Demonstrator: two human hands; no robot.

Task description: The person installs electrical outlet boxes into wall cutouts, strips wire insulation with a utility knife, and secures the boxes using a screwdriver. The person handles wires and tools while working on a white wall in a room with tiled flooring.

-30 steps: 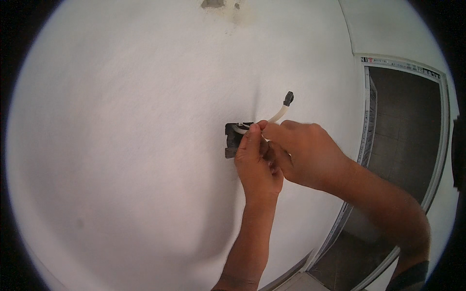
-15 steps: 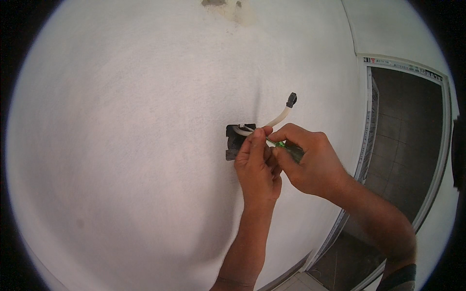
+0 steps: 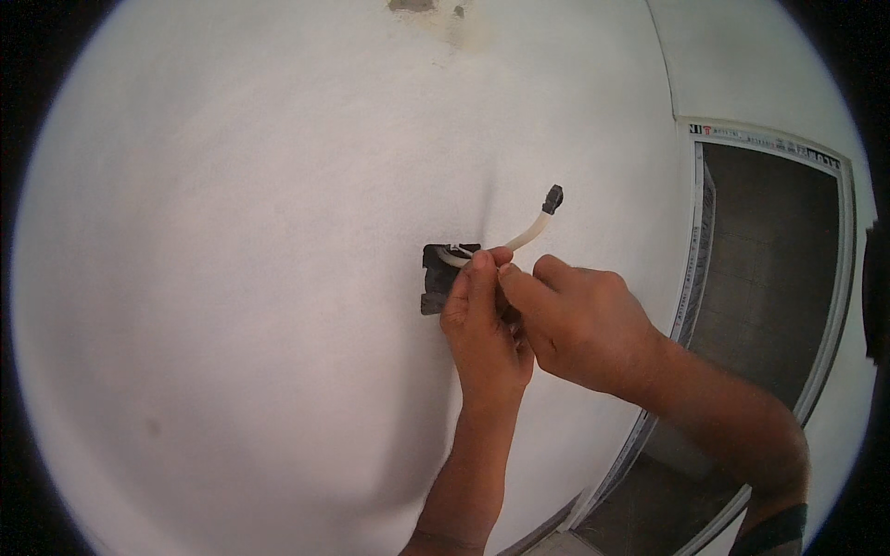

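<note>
A black wall box (image 3: 439,283) is set into the white wall, and a white cable (image 3: 530,233) comes out of it. The cable bends up to the right and ends in a black taped tip (image 3: 553,198). My left hand (image 3: 482,320) pinches a thin pale wire (image 3: 466,251) in front of the box's right side; what else lies between its fingertips is hidden. Right beside it, my right hand (image 3: 584,315) is closed with its thumb toward the left fingertips. The green-handled tool, apparently a screwdriver, that showed in it earlier is now covered by the fingers.
A door frame (image 3: 691,241) with printed protective film stands to the right, with a dark tiled surface (image 3: 769,259) inside it. High on the wall is a chipped patch (image 3: 411,5). A strip of floor shows at the bottom right.
My right hand has turned, so its back faces me more and the green handle is no longer seen. Both hands stay at the box; the whole view has shifted slightly.
</note>
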